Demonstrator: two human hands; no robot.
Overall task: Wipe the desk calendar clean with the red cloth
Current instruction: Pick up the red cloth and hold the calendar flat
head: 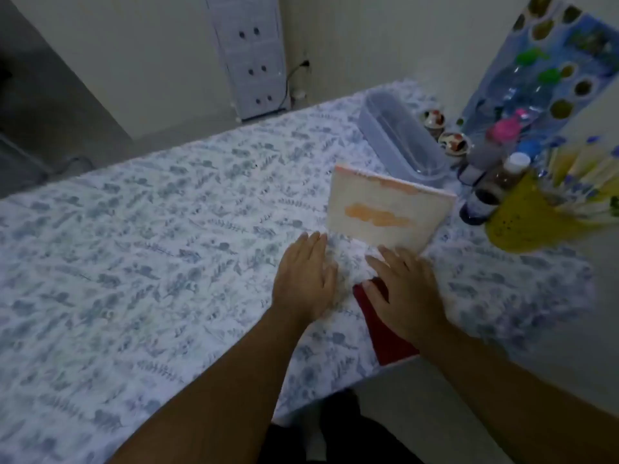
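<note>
Your left hand [303, 279] lay flat and spread on the leaf-patterned cloth of the bench [134, 262], fingers together and pointing at the near left corner of the desk calendar [388, 212]; its grip held nothing. Your right hand [407, 289] rested palm down on the red cloth [385, 333], fingers open and pressing rather than pinching, with their tips at the calendar's lower edge. The red cloth stretched back under that hand to the bench's near edge. The calendar stood tilted, its pale face with an orange smear turned toward you. Behind it sat a clear plastic tub [398, 139], and to its right dark bottles [485, 192] beside a yellow basket [529, 219]. The picture was blurred.
</note>
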